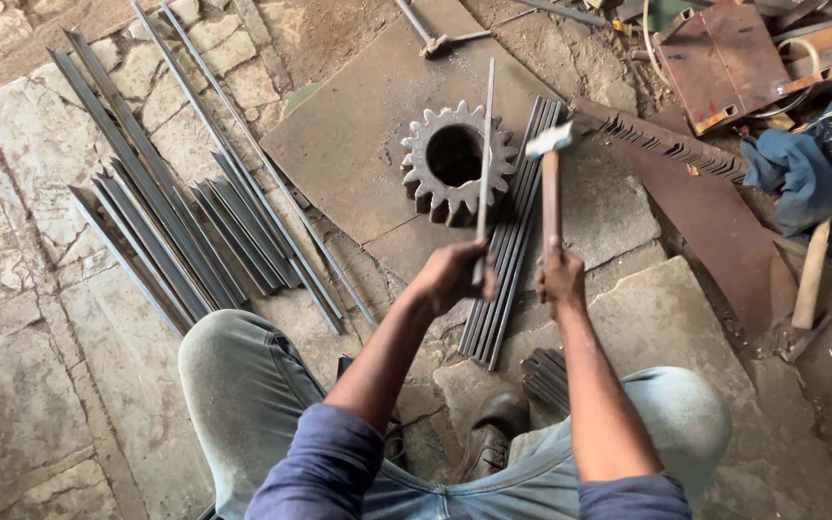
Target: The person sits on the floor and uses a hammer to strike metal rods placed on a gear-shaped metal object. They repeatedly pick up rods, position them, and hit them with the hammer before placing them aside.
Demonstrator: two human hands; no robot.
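Observation:
My left hand (450, 274) grips a thin flat steel strip (485, 144) that lies across the top of a large rusty toothed gear (432, 178). My right hand (560, 282) holds a hammer (551, 183) by its wooden handle, the metal head raised just right of the gear. Between my hands, a bundle of similar steel strips (510, 241) lies on the ground beside the gear. I am squatting, with my knees and one brown shoe (493, 429) below my arms.
A rusty steel plate (339, 144) lies under the gear. Long angle-iron bars (175, 221) are spread at the left on the stone floor. A blue cloth (792, 173), a second wooden handle (810, 274) and red metal scrap (724, 58) sit at the right.

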